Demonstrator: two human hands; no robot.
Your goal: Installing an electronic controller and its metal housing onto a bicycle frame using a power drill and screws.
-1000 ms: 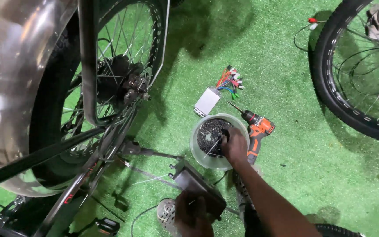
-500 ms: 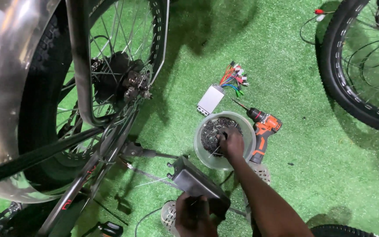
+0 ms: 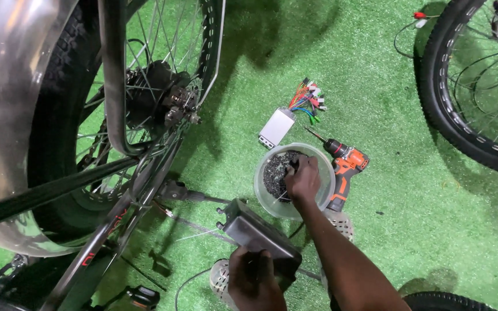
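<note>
Two hands are at work over the green turf floor. Nearest, at the bottom edge, the left hand grips the near end of a dark metal box, fingers wrapped over its top and closed on it; the box lies tilted, just beside the bicycle's frame tubes. It looks stiff and fairly heavy with smooth sides, so a full wrap around its narrow end seems the surest hold.

Beyond it, the right hand reaches into a clear plastic bowl on the turf, fingers bunched down among small dark parts; whether they pinch one cannot be told. Those parts look loose, small and hard, best picked with fingertips, and the bowl thin and light.

Touching the bowl's far right side lies an orange cordless drill. Farther off rests a silver controller box with coloured wires. The spoked rear wheel stands left, another wheel far right.
</note>
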